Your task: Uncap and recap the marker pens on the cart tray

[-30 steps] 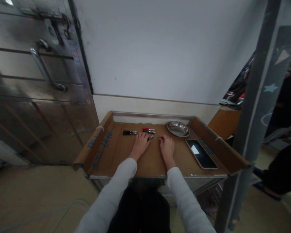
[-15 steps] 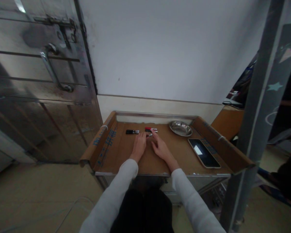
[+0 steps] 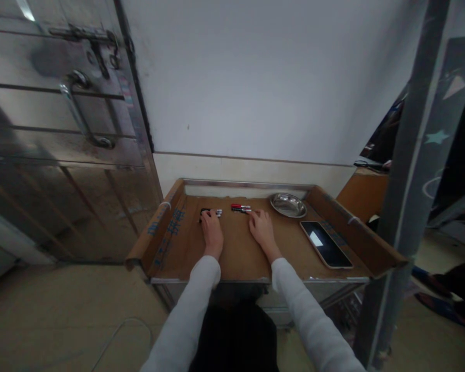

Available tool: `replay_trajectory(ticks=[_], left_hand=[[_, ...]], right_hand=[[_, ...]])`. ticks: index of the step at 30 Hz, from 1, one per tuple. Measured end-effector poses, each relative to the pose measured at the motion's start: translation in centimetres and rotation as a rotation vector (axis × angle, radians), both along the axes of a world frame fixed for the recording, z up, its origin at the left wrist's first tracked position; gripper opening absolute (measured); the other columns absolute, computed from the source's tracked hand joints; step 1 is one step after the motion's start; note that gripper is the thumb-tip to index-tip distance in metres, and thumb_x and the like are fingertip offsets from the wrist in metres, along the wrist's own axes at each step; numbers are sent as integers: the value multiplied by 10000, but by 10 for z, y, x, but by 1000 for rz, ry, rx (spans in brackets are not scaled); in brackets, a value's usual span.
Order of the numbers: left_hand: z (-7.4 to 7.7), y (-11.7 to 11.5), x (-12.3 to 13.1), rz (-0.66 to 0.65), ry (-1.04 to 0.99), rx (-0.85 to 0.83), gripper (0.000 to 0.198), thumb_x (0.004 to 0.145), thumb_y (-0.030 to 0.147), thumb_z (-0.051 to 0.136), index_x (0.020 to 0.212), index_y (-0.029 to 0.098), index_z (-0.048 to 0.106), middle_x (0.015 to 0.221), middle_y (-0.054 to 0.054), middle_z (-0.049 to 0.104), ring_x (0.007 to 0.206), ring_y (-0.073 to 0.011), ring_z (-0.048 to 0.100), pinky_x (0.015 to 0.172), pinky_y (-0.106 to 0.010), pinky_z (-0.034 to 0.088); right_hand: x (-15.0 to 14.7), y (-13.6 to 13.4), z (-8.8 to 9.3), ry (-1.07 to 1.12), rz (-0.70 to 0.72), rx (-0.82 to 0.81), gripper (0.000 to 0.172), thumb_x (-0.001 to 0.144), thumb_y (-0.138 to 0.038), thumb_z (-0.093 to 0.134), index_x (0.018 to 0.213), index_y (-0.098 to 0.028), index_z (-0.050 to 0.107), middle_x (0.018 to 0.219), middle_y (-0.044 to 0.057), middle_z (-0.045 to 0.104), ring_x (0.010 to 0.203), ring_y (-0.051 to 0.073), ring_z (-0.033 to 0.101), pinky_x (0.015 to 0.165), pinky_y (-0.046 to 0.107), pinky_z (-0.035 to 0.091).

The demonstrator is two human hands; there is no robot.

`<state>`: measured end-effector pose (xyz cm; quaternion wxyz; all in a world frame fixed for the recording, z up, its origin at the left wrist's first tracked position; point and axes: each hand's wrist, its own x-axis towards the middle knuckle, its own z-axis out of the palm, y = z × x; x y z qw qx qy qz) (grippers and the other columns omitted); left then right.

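Note:
My left hand (image 3: 212, 232) is over a small group of black pens (image 3: 218, 212) with silver ends, on the left part of the cardboard-lined table (image 3: 232, 253). Its fingers are bent down and closed around one of them, partly hiding it. To the right, a red pen (image 3: 240, 205) and a black pen (image 3: 240, 210), also silver-ended, lie side by side. My right hand (image 3: 261, 230) rests palm down with fingers apart, its index fingertip at the right end of that black pen.
A shallow round steel dish (image 3: 288, 205) stands at the back right. In front of it lies a phone (image 3: 326, 245), screen up. Cardboard flaps (image 3: 155, 227) edge the table sides. A metal post (image 3: 403, 186) rises at the right, a metal door (image 3: 62, 129) at the left.
My left hand has moved left from between the pen groups to the black pens. My right hand has shifted slightly right, uncovering more of the red and black pens.

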<state>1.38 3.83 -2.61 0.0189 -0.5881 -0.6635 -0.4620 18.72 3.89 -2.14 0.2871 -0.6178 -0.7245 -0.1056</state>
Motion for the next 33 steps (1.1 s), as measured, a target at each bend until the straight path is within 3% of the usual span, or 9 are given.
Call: replay_trajectory(ticks=[5, 11, 16, 24, 33], left_hand=[[4, 6, 10, -100, 106, -72, 306, 840, -3, 274, 946, 118, 535, 997, -130, 501, 912, -198, 506, 825, -354, 420], [6, 12, 30, -316, 325, -50, 288, 831, 10, 338, 987, 128, 549, 991, -129, 541, 944, -228, 520, 876, -374, 405], [4, 29, 40, -327, 371, -70, 234, 862, 68, 355, 937, 132, 568, 949, -128, 561, 930, -245, 517, 856, -392, 407], [-5, 41, 39, -396, 285, -102, 163, 879, 103, 401, 892, 131, 561, 933, -102, 558, 918, -218, 517, 856, -377, 418], [-6, 43, 34, -675, 46, -41, 184, 843, 26, 417, 879, 158, 540, 951, -62, 537, 882, -157, 561, 845, -321, 463]], right_hand=[[-3, 7, 2, -42, -27, -11, 283, 874, -215, 439, 1103, -214, 606, 991, 113, 558, 917, 229, 483, 802, 340, 377], [-3, 13, 1, -101, -37, -27, 199, 876, -240, 463, 995, -196, 616, 957, 104, 578, 919, 235, 492, 792, 337, 369], [-4, 18, 2, -125, -32, -21, 188, 892, -245, 445, 954, -186, 613, 948, 104, 600, 920, 240, 504, 789, 345, 366], [-6, 24, 4, -99, 37, -59, 191, 899, -213, 437, 901, -183, 625, 938, 105, 628, 916, 230, 525, 785, 331, 345], [-1, 19, 6, 57, 64, -57, 206, 901, -183, 428, 963, -174, 624, 938, 82, 678, 876, 215, 555, 775, 313, 330]])
